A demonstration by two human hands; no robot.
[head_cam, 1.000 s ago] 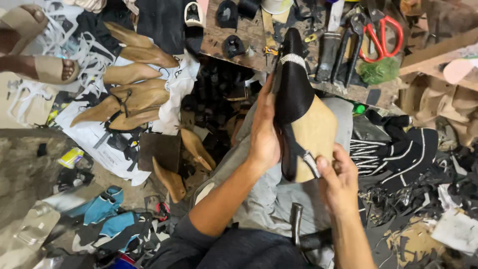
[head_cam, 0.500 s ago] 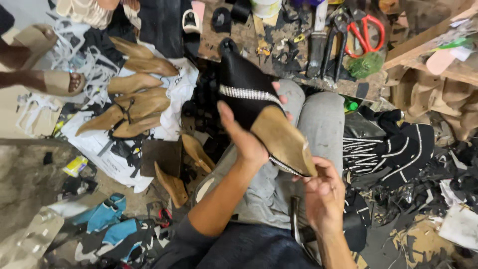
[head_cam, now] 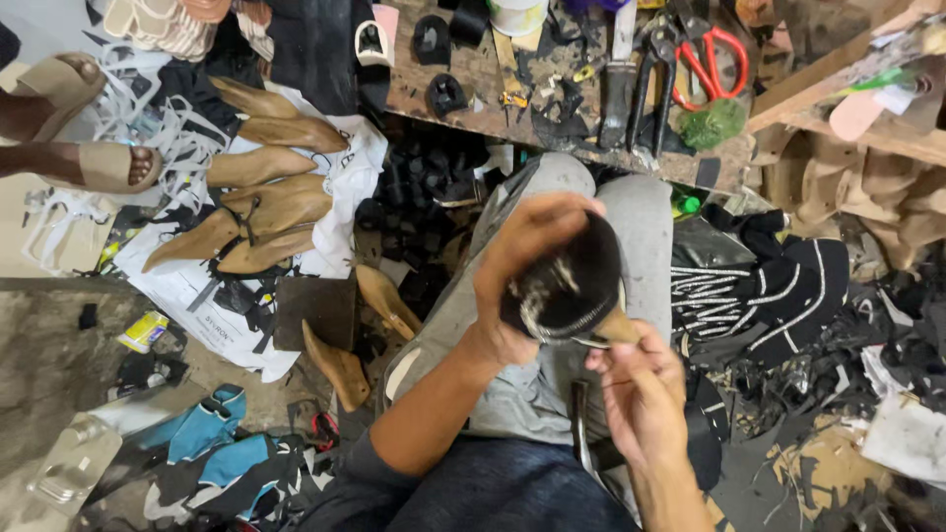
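Left hand (head_cam: 527,258) wraps the black shoe upper (head_cam: 572,286) on its wooden last; right hand (head_cam: 641,389) pinches the edge below it. Likely light, rigid inside, soft-skinned; grip the last's body.

The one camera sits on my head and looks steeply down over my lap, close to my hands: left hand (head_cam: 522,266) and right hand (head_cam: 641,394) fill the middle. The bench (head_cam: 473,94) edge runs along the top, so I face it. The floor (head_cam: 59,345) spreads out left, probably seen from a low seat.
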